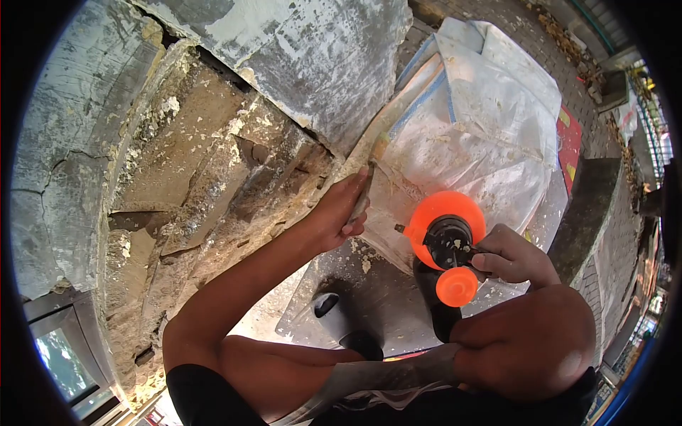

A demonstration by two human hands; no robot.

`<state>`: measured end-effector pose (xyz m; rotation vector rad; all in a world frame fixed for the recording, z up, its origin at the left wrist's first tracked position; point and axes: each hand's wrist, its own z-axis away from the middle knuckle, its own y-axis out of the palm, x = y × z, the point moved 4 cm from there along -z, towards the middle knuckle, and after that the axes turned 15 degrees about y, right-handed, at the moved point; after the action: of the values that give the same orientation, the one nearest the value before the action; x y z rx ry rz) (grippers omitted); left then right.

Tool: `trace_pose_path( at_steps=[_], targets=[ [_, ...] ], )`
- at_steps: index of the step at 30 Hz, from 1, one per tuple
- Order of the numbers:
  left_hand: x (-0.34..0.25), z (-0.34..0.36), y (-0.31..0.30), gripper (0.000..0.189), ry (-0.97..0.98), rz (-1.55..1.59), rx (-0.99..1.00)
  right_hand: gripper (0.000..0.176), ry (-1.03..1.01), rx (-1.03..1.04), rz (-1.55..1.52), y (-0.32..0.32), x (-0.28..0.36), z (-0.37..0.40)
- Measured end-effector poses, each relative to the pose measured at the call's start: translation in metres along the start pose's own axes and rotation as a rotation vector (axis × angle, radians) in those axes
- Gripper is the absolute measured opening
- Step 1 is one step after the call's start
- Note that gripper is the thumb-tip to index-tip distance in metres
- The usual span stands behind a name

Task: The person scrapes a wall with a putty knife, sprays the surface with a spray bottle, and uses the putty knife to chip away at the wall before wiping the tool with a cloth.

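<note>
Where plaster has broken off the crumbling wall, we find the left hand clenched around a flat chisel, tip angled up at the edge of the remaining plaster slab. The right hand grips an orange-headed mallet near the chisel's butt, which suits striking. A white woven sack below likely catches debris.

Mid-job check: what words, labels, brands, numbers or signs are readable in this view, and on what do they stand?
No text can be read in this view.
Orange and black tool in the right hand: no label or brand shows.
Blade in the left hand: bare.
White sack: blue stripes only, no print.
Red and yellow panel beside the sack: marks too blurred to read.
</note>
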<state>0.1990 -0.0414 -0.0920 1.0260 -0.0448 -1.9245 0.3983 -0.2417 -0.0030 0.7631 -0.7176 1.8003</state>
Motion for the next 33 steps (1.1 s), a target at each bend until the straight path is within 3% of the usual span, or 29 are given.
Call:
trace_pose_path(
  at_steps=[3, 9, 12, 15, 18, 21, 24, 30, 33],
  targets=[
    [0.011, -0.005, -0.006, 0.053, -0.035, 0.181, 0.199, 0.042, 0.024, 0.011, 0.013, 0.002, 0.001, -0.001],
    [0.011, -0.002, 0.004, 0.047, -0.184, 0.319, 0.465, 0.043, 0.016, -0.014, 0.005, 0.002, -0.001, 0.000],
    [0.017, 0.000, 0.005, 0.047, -0.209, 0.353, 0.369, 0.043, 0.018, -0.028, -0.005, 0.001, -0.007, 0.000],
    [0.016, 0.003, 0.002, 0.043, -0.154, 0.182, 0.192, 0.044, 0.024, -0.047, -0.018, 0.001, -0.007, 0.000],
    [0.006, 0.003, 0.005, 0.045, -0.012, -0.047, 0.339, 0.044, 0.029, -0.046, -0.024, 0.001, -0.004, 0.001],
    [0.007, 0.000, 0.002, 0.044, 0.061, -0.138, 0.334, 0.043, 0.029, -0.036, -0.023, 0.002, -0.005, 0.000],
    [0.011, -0.004, -0.001, 0.046, 0.161, -0.241, 0.128, 0.040, 0.021, -0.020, -0.015, 0.003, -0.005, 0.000],
    [-0.005, -0.003, -0.002, 0.048, 0.326, -0.784, 0.000, 0.036, -0.119, -0.074, 0.065, 0.004, -0.006, 0.001],
    [-0.012, -0.001, 0.002, 0.049, 0.322, -0.604, 0.035, 0.036, -0.096, -0.114, 0.012, 0.003, -0.008, -0.001]
  ],
)
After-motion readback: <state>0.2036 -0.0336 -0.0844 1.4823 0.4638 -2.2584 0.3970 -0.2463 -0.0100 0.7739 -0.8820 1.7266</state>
